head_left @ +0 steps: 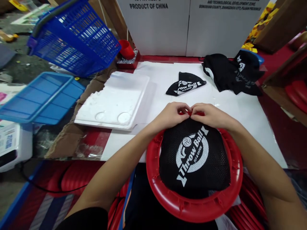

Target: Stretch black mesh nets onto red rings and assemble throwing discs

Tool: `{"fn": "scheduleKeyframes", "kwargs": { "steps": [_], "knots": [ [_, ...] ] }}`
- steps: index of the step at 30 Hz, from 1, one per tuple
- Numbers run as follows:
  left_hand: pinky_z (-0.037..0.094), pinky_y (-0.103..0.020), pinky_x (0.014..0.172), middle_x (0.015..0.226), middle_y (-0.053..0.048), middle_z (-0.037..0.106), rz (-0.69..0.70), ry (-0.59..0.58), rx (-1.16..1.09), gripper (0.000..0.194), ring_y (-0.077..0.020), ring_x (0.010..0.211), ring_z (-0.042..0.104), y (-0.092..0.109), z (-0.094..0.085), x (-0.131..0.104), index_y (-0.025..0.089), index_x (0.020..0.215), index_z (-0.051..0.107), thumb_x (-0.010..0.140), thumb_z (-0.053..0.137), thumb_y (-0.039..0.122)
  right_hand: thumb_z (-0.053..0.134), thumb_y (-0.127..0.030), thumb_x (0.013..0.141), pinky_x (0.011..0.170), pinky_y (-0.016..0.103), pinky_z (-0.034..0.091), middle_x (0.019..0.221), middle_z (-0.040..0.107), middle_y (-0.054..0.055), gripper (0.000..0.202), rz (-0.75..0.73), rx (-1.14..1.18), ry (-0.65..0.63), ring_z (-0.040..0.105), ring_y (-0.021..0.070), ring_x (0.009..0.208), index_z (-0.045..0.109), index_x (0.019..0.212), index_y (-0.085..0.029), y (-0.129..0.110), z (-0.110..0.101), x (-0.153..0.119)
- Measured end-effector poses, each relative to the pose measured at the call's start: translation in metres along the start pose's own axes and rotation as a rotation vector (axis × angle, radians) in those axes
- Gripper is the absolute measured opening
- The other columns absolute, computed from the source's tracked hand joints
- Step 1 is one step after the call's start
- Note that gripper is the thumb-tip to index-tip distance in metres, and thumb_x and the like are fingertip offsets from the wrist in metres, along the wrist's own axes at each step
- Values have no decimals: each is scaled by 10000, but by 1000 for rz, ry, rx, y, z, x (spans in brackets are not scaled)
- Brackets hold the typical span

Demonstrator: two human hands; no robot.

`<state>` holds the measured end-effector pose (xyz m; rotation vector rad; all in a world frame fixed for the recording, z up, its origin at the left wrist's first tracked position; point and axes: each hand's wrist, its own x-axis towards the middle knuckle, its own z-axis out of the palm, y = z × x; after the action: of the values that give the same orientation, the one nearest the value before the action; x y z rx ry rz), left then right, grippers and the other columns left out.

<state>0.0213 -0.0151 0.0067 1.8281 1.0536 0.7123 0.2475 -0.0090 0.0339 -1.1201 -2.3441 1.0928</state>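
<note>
A red plastic ring leans against the table's front edge, over my lap. Across its opening lies a black mesh net printed "Throw Ball" in white. At the ring's far rim, my left hand pinches the net's top edge with thumb and fingers. Beside it, almost touching, my right hand pinches the same edge. Some red rim shows between my curled fingers. Just beyond my hands, a folded black net piece with the same print rests on the white sheet.
More black nets are heaped at the back right. A white foam slab lies left, near a blue basket, a blue lid and a red cup. A large white carton stands behind. Red rings are stacked below.
</note>
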Motion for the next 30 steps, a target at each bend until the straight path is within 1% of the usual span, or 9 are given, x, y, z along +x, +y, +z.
{"fn": "scheduleKeyframes", "kwargs": {
  "steps": [4, 7, 9, 14, 17, 20, 23, 27, 30],
  "knots": [
    [520, -311, 785, 882, -35, 775, -15, -17, 44, 148, -182, 827, 694, 3, 1, 0, 174, 934, 780, 829, 679, 198, 616, -213, 851, 850, 365, 500, 1047, 754, 44, 121, 47, 37, 105, 678, 213, 919, 658, 738, -220, 4, 17, 3],
    [500, -308, 758, 861, -30, 753, -18, -42, 85, 144, -175, 796, 664, 6, -2, 1, 173, 909, 767, 810, 662, 179, 617, -176, 800, 826, 363, 486, 965, 732, 45, 110, 71, -22, 123, 653, 208, 868, 644, 702, -218, 4, 16, 5],
    [487, -300, 732, 841, -27, 734, -28, -67, 64, 130, -172, 778, 649, 7, -5, 2, 170, 902, 746, 794, 676, 184, 631, -196, 803, 829, 358, 493, 1012, 731, 51, 106, 80, -3, 52, 650, 205, 872, 672, 706, -215, 5, 7, 9],
    [456, -286, 673, 833, -29, 708, -21, -238, 1, 187, -170, 745, 617, 6, -14, 5, 159, 958, 718, 781, 701, 217, 715, -261, 793, 824, 332, 523, 1137, 732, 46, 93, 5, 58, -292, 665, 218, 939, 778, 731, -229, 13, -14, 26],
    [452, -294, 708, 851, -33, 716, 26, -301, 93, 146, -170, 755, 608, 9, -17, 5, 165, 929, 736, 841, 675, 264, 699, -222, 801, 844, 350, 530, 1076, 734, 62, 101, -30, -22, -231, 678, 225, 914, 798, 782, -219, 13, -9, 26],
    [454, -310, 780, 955, -41, 743, 99, -291, 224, 218, -191, 829, 635, 15, -13, 0, 192, 1011, 724, 926, 661, 383, 651, -311, 920, 989, 407, 527, 1198, 736, 87, 177, -81, -42, -45, 695, 260, 1067, 803, 906, -222, 9, -12, 4],
    [399, -329, 733, 879, -49, 710, 121, -226, 532, 247, -219, 794, 618, 22, -12, -8, 203, 989, 672, 933, 672, 444, 632, -466, 994, 1145, 470, 473, 1430, 687, 64, 257, -63, -7, 62, 642, 297, 1301, 803, 1017, -275, 8, -41, -33],
    [333, -325, 617, 776, -48, 664, -90, -235, 727, 337, -207, 649, 558, 28, -32, -22, 212, 958, 601, 909, 697, 531, 721, -557, 941, 1242, 536, 406, 1618, 566, 6, 269, 66, -96, -138, 539, 356, 1471, 823, 1051, -334, 19, -81, -70],
    [346, -325, 603, 739, -42, 650, -124, -288, 706, 425, -189, 611, 539, 32, -48, -29, 216, 839, 589, 960, 638, 621, 782, -532, 887, 1269, 617, 373, 1654, 515, 65, 354, 152, -216, -156, 476, 417, 1518, 813, 1164, -314, 30, -75, -68]
  ]
}}
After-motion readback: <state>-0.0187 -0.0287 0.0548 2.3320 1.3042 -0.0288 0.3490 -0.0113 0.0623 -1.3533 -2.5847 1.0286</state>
